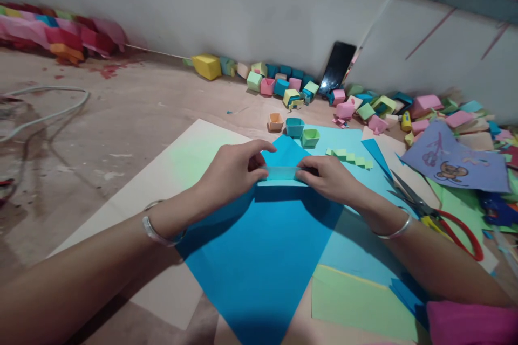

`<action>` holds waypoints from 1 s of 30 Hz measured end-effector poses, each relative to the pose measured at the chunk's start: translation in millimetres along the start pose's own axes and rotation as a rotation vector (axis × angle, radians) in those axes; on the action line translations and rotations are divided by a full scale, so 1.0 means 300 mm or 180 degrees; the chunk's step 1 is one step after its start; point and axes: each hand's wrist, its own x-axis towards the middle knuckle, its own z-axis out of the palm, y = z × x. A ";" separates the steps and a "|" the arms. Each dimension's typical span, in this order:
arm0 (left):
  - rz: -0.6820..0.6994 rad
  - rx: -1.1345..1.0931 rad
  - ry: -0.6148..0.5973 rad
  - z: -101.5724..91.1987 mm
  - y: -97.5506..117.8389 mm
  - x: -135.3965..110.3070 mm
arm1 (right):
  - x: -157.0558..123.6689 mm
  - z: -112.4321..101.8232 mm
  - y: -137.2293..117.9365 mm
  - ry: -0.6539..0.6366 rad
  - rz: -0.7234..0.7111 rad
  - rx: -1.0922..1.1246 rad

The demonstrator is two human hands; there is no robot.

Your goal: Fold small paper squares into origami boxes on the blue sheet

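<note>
A light blue folded paper strip (282, 173) stretches between my two hands, just above a large dark blue paper sheet (279, 248). My left hand (232, 170) grips the strip's left end near the thumb, with the index finger raised away from it. The right end is pinched between the thumb and fingers of my right hand (329, 177). Just beyond my hands stand three small paper boxes: an orange one (275, 122), a blue one (295, 127) and a green one (311, 138). A zigzag-folded green strip (350, 158) lies beyond my right hand.
Red-and-yellow-handled scissors (439, 218) lie beside my right forearm. A green sheet (360, 302) is at the lower right. Along the wall are a phone (338, 67) leaning upright and many small paper boxes (281, 86). A decorated purple paper (457, 159) lies right. A white cable (60, 88) curls left.
</note>
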 end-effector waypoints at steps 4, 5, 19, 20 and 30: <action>-0.0254 -0.0461 0.0006 0.002 0.000 0.003 | 0.005 -0.002 0.001 0.0147 0.0296 0.0266; -0.0290 -0.0538 0.0004 0.004 -0.003 0.005 | 0.005 -0.003 0.000 0.0162 0.0332 0.0338; 0.1366 0.1280 0.0588 0.033 -0.033 -0.003 | 0.010 0.004 0.017 0.0065 0.0722 0.2181; 0.1519 0.1401 0.0555 0.031 -0.031 -0.006 | 0.011 0.004 0.017 0.0065 0.0714 0.2220; 0.1120 0.1261 -0.0435 0.039 -0.007 -0.005 | 0.018 0.016 0.015 0.0282 0.0467 0.1680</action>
